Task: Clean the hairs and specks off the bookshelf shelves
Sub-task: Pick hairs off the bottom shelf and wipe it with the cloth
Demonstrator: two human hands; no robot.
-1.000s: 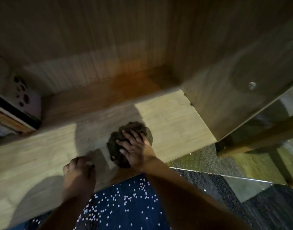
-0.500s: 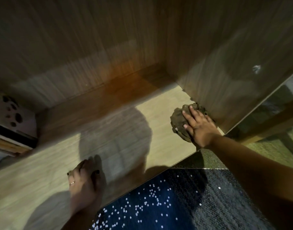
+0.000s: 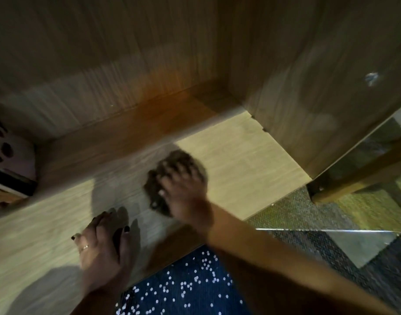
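Head view showed the dark crumpled cloth (image 3: 154,194) at frame centre on the pale shelf (image 3: 240,160), directly beneath the right hand (image 3: 185,192), whose spread fingers pressed down on it. The left hand (image 3: 101,251) lay flat nearby at lower left, fingers straight and loosely together. Blur hid any hairs or specks.

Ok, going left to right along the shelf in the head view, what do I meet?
Spotted item at the left edge → left hand flat on the shelf → right hand on the dark cloth → bookshelf's right side panel → wooden leg outside.
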